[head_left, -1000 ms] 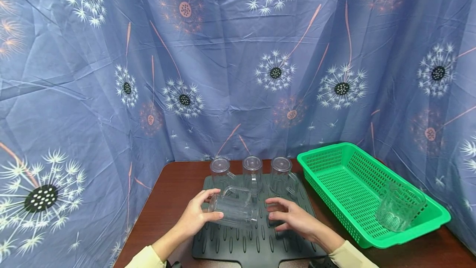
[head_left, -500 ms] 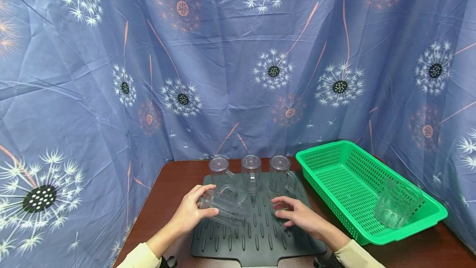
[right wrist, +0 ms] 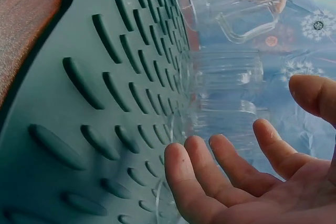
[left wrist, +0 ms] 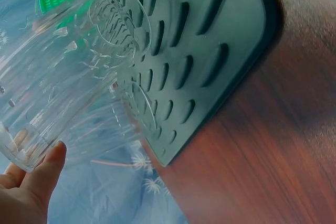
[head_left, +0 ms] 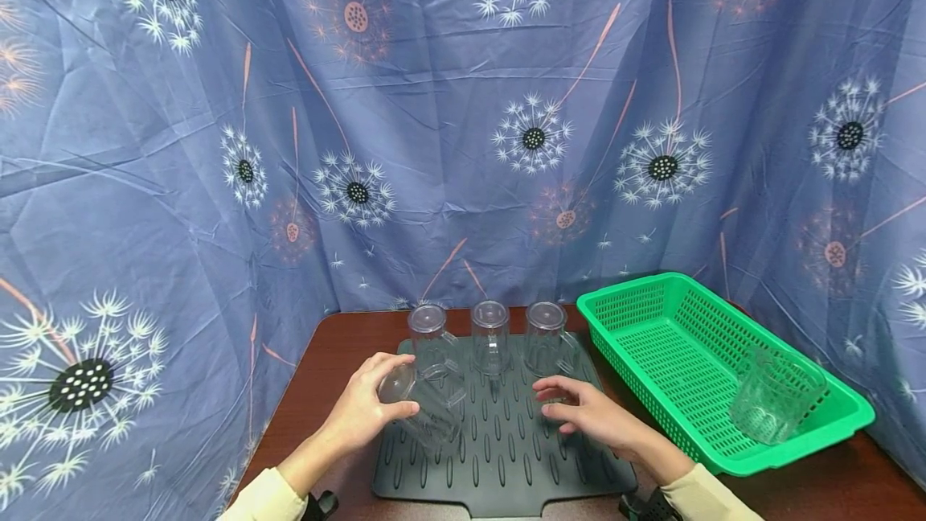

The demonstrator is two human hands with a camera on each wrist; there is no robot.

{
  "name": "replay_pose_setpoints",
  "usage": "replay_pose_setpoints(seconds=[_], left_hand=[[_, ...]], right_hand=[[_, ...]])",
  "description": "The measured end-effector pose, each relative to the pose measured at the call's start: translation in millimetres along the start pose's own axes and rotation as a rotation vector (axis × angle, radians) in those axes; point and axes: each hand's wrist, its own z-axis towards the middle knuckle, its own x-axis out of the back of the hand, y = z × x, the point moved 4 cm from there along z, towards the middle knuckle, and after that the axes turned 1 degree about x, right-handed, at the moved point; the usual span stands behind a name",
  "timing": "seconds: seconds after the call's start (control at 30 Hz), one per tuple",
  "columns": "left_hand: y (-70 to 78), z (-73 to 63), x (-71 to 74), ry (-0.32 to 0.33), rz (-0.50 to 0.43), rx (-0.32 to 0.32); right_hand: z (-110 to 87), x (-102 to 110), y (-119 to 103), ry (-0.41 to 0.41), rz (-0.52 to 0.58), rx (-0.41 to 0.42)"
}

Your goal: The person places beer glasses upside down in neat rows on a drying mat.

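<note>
My left hand (head_left: 365, 404) grips a clear glass mug (head_left: 430, 416) near its base, thumb on one side and fingers on the other. The mug is tilted, its mouth pointing down toward the dark ribbed mat (head_left: 499, 457); in the left wrist view the mug (left wrist: 58, 66) hangs over the mat (left wrist: 178, 72). My right hand (head_left: 586, 416) hovers over the mat's right part, fingers loosely bent and holding nothing; the right wrist view shows the hand (right wrist: 247, 182) with its palm bare. Upside down along the mat's back edge stand three glass mugs: left (head_left: 428, 336), middle (head_left: 490, 336), right (head_left: 545, 336).
To the right a green perforated basket (head_left: 637, 392) stands on the brown table (head_left: 311, 376). One patterned glass mug (head_left: 770, 404) leans at the basket's near end. A blue curtain with dandelion prints (head_left: 448, 143) hangs behind and at both sides.
My left hand has moved left with the mug, which has turned from nearly level to mouth downward. My right hand has drawn slightly to the right, away from the mug.
</note>
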Motion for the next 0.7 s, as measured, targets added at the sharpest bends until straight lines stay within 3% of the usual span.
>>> replay_pose_setpoints(seconds=[0.27,0.7], left_hand=[[1.9,0.9,4.7,0.016,0.085,-0.040],[2.9,0.3,2.0,-0.006,0.175,-0.047]], right_hand=[[-4.7,9.5,-8.4,0.018,-0.040,0.012],[-5.3,9.7,-7.0,0.018,-0.056,0.014]])
